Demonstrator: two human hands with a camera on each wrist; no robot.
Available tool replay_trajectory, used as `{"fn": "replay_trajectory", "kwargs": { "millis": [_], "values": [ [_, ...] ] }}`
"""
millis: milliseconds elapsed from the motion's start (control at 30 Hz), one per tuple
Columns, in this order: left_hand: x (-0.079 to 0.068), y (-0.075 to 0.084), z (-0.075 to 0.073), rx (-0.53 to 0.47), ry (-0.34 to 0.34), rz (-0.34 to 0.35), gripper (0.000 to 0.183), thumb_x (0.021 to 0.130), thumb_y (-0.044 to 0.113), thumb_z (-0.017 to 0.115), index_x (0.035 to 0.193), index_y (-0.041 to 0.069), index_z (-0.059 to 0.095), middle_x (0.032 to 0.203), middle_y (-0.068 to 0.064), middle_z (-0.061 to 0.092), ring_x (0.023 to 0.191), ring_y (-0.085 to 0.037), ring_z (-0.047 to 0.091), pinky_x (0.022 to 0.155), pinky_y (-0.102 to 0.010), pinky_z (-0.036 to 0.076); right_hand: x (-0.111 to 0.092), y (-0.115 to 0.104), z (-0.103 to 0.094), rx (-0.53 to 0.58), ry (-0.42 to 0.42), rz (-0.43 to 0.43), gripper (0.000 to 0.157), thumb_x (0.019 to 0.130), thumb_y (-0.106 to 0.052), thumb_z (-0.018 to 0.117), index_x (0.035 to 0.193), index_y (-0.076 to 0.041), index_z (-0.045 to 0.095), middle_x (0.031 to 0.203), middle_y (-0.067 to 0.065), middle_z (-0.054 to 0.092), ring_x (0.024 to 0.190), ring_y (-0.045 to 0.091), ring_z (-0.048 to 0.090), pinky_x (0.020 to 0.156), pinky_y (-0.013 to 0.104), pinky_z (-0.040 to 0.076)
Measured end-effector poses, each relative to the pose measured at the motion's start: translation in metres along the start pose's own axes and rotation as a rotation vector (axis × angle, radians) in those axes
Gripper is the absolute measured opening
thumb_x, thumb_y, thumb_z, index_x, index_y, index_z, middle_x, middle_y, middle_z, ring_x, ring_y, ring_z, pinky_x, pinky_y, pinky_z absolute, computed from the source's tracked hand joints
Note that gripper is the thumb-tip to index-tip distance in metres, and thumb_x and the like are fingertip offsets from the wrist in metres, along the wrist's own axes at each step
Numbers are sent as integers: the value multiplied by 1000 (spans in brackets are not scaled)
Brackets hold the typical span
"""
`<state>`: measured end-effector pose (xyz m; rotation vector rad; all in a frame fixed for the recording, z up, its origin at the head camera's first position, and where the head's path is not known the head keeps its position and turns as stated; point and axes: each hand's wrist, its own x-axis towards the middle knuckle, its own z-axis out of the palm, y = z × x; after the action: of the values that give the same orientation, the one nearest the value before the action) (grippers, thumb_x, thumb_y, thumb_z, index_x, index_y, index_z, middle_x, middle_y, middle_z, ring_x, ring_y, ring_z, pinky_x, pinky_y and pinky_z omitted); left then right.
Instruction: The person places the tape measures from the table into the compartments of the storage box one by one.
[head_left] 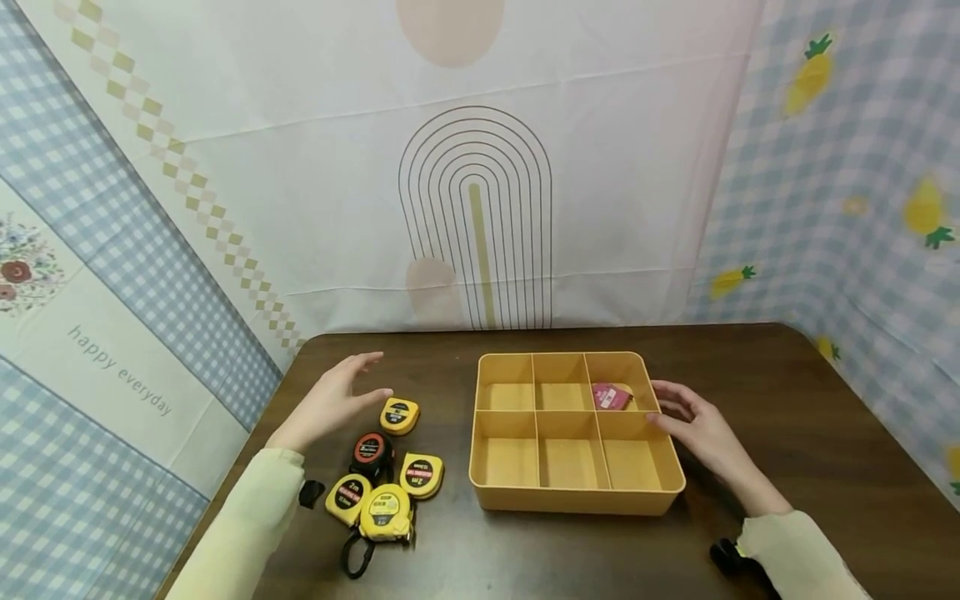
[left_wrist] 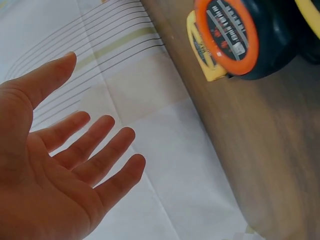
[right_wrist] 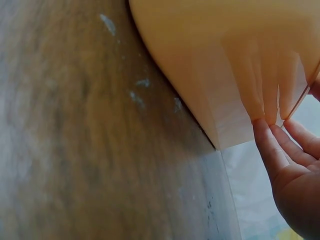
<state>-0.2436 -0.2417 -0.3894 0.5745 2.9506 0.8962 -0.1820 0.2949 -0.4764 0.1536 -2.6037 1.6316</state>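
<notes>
My left hand [head_left: 335, 402] hovers with spread fingers and holds nothing, its thumb close to a small yellow tape measure [head_left: 399, 416]. Nearer to me lie a black tape measure with an orange ring [head_left: 370, 451], two yellow 2m ones [head_left: 422, 476] and a larger yellow tape measure [head_left: 386, 513] with a black wrist strap [head_left: 357, 557]. My right hand [head_left: 703, 433] pinches the right side of a yellow six-compartment box [head_left: 573, 500], thumb over the rim. In the right wrist view its fingertips [right_wrist: 261, 127] touch the outer wall. A pink tape measure [head_left: 611, 397] sits in the back right compartment.
The box stands on a dark wooden table [head_left: 525, 550], to the right of the tape measures. Behind the table's back edge hangs a patterned white cloth [head_left: 337, 208], with blue checked cloth [head_left: 862, 217] along the sides.
</notes>
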Motion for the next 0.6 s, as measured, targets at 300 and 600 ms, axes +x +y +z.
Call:
{"fn": "replay_trajectory", "kwargs": {
  "millis": [300, 600],
  "values": [
    [-4, -8, 9, -64, -37, -24, 70, 95, 36, 72, 152, 10, 42, 148, -19, 48, 133, -41, 47, 104, -60, 40, 1, 0, 1, -1, -10, 3, 61, 97, -25, 70, 147, 0, 45, 143, 26, 51, 124, 30, 55, 84, 16, 50],
    [-4, -9, 18, -59, -78, -37, 68, 95, 37, 71, 152, 11, 44, 147, -17, 49, 133, -40, 48, 103, -59, 41, 1, 0, -1, 2, -17, 11, 61, 98, -25, 69, 148, -1, 43, 145, 25, 50, 127, 38, 51, 83, 16, 49]
  ]
}}
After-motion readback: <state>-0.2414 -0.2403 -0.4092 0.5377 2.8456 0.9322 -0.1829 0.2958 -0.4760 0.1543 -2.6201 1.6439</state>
